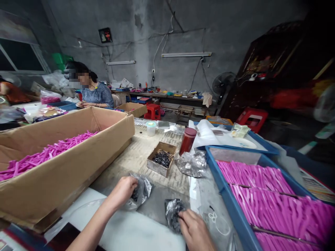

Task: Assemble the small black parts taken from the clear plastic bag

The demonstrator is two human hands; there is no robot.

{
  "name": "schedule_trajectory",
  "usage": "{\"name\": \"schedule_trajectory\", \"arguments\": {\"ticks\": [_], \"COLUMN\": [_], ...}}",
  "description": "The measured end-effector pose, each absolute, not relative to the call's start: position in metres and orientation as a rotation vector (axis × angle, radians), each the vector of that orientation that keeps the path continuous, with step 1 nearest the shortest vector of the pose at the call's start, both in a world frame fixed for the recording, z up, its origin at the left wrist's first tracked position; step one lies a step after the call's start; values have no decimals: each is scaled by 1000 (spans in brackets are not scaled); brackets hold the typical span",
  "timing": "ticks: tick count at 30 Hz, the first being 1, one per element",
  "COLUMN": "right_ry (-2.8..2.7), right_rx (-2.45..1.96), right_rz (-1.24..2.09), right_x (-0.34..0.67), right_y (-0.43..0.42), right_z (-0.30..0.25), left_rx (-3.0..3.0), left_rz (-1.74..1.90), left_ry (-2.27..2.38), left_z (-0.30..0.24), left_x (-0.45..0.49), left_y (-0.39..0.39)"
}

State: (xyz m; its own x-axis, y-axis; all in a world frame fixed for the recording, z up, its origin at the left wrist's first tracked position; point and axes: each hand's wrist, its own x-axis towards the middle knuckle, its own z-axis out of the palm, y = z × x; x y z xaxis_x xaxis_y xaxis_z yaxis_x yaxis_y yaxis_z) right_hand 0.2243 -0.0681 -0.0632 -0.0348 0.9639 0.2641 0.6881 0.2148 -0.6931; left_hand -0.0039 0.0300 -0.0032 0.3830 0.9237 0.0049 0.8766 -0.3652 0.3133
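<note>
My left hand (pixel 122 191) is closed round the mouth of a clear plastic bag (pixel 142 190) with small black parts inside, resting on the table. My right hand (pixel 194 232) presses its curled fingers on a second crumpled bag of black parts (pixel 172 211) near the front edge. A small cardboard box of black parts (pixel 161 159) sits just beyond both hands.
A long cardboard box of pink sticks (pixel 65 157) lies at the left. A blue tray of pink sticks (pixel 274 202) fills the right. A red bottle (pixel 187 141), a foil bag (pixel 192 164) and a white cup (pixel 151 128) stand farther back. A seated person (pixel 91 91) works at the far left.
</note>
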Motion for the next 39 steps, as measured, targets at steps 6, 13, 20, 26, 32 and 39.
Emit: {"name": "schedule_trajectory", "arguments": {"ticks": [6,13,20,26,32,39], "right_ry": [-2170,-2242,-2172,-2157,-2187,-2122], "right_rx": [-1920,-1976,-1906,-1857,-1764,-1639], "right_rz": [284,222,195,177,172,103], "right_x": [209,204,208,209,212,216], "right_y": [-59,-57,-60,-63,-64,-67], "right_z": [-56,-54,-62,-64,-68,-73], "left_rx": [2399,2381,2421,2425,2437,2405], "left_rz": [15,2,62,63,117,261], "left_ry": [1717,1746,1684,1690,1662,1602], "left_z": [-19,-22,-18,-20,-26,-24], "left_x": [2,5,0,-5,-7,-18], "left_y": [27,26,20,24,25,24]}}
